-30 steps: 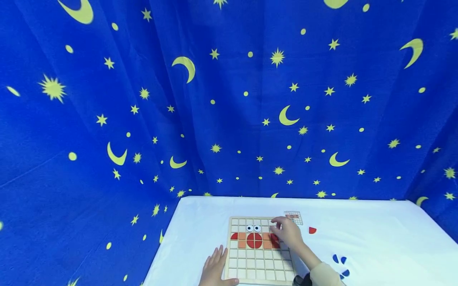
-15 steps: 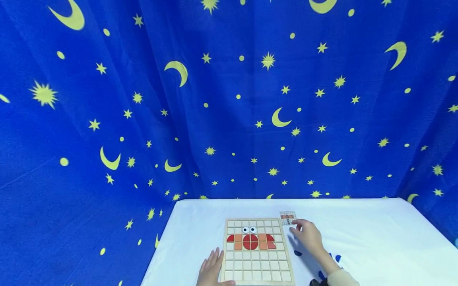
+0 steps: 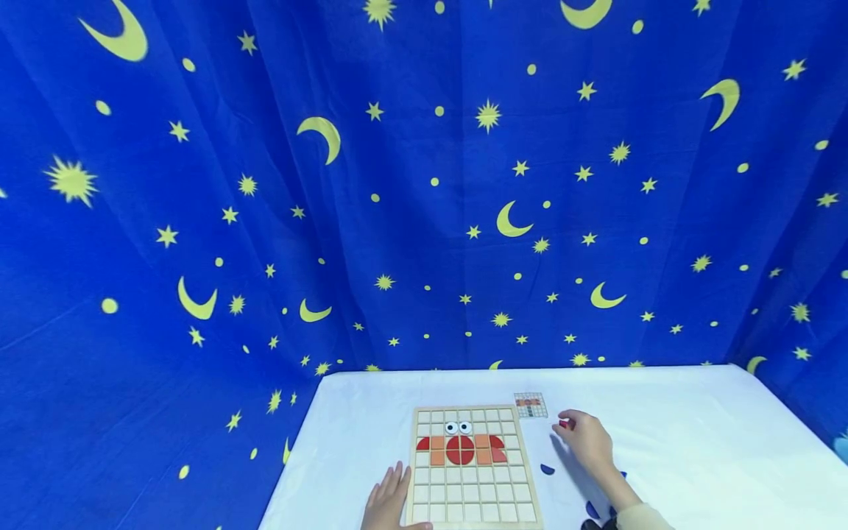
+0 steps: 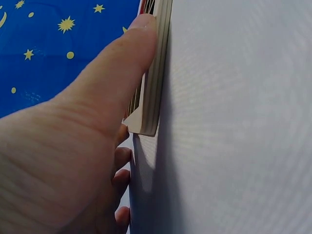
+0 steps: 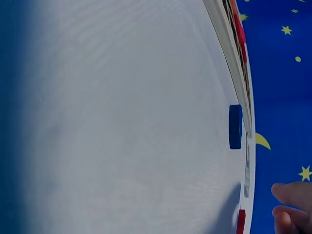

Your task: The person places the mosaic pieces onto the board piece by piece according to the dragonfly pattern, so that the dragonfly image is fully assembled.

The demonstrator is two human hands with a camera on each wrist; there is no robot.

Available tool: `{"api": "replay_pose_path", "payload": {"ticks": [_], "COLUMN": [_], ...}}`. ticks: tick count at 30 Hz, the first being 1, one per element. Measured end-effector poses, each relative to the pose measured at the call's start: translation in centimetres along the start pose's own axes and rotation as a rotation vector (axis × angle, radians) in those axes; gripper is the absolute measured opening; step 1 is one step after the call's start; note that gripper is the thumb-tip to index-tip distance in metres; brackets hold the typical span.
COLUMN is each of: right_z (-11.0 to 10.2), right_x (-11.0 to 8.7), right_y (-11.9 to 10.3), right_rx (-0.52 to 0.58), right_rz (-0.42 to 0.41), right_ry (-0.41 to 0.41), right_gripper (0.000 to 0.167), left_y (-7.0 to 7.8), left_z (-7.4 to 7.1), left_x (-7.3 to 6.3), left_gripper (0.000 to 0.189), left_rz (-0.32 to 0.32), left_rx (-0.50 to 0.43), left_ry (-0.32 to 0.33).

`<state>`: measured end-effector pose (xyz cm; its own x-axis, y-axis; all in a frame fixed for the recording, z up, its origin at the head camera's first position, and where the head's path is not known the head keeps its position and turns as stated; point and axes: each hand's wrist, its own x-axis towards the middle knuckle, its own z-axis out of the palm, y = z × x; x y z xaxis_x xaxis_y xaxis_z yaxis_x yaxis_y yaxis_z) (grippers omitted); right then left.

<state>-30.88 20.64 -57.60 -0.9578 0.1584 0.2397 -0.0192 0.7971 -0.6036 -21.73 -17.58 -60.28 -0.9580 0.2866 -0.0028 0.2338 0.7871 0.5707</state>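
A wooden grid board [image 3: 471, 492] lies on the white table, with red and orange pieces and two round eye pieces set in its upper rows. My left hand [image 3: 387, 500] rests along the board's left side with straight fingers; in the left wrist view its thumb [image 4: 131, 53] lies against the board's frame. To the right of the board, my right hand [image 3: 588, 443] hovers by a red piece [image 3: 564, 424]. In the right wrist view the red piece [image 5: 241, 222] stays on the table, apart from the loosely bent fingertips [image 5: 287, 192].
A small picture card [image 3: 531, 405] lies at the board's far right corner. One blue half-round piece [image 3: 547, 469] is beside the board, and more blue pieces [image 3: 592, 509] lie near the right wrist, partly covered. A blue starry curtain [image 3: 424, 221] hangs behind the table.
My right hand has moved right, off the board and past the card to the loose red piece. A red piece shows at the board's right side. My left hand stays by the board.
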Motion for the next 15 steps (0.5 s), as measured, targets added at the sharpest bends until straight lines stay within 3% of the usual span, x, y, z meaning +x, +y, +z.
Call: {"api": "replay_pose_path", "payload": {"ticks": [15], "right_z": [0.0], "right_x": [0.3], "right_y": [2.5], "right_rx": [-0.071], "right_rz": [0.067], "right_ry": [-0.047], "right_gripper": [0.033], "left_y": [0.2], "left_z": [-0.2], "left_x": [0.0], "left_gripper": [0.104], "left_rz": [-0.015], "left_rx": [-0.014], "left_ry": [-0.015]}}
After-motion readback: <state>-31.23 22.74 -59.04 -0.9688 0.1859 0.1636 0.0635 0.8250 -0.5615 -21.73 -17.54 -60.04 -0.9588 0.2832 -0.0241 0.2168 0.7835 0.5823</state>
